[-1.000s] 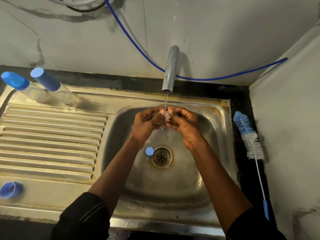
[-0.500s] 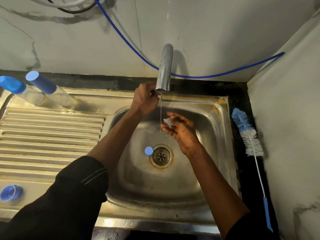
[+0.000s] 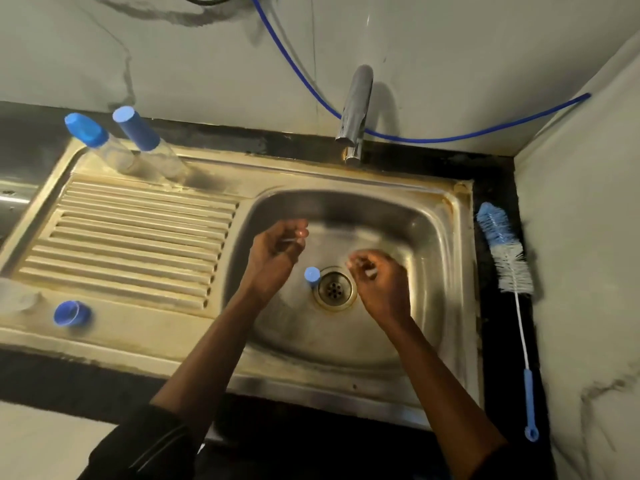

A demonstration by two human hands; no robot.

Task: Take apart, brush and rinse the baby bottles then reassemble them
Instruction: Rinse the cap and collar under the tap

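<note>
Two baby bottles (image 3: 104,148) with blue tops stand side by side, far up and to the left of the drain (image 3: 334,289), at the back corner of the ribbed draining board (image 3: 131,244). A small blue bottle part (image 3: 311,274) sits in the sink (image 3: 436,244), touching the drain's left rim. Another blue cap (image 3: 71,314) lies on its side well to the left of the drain, on the flat front edge of the draining board.

Both hands are over the basin and smeared by motion. The left hand (image 3: 277,252) hovers just up and left of the drain, fingers curled inward with a pale streak at their tips. Whether it pinches anything cannot be told. The right hand (image 3: 379,277) is just right of the drain, fingers likewise curled with pale glints among them. Whether it grips anything cannot be told either.

The bottle brush (image 3: 505,258), blue and white bristles with a blue handle end, lies on the dark counter (image 3: 502,358) right of the drain, beyond the sink's edge. The tap (image 3: 355,112) stands behind the drain, and a blue hose (image 3: 450,138) runs along the wall behind it.
</note>
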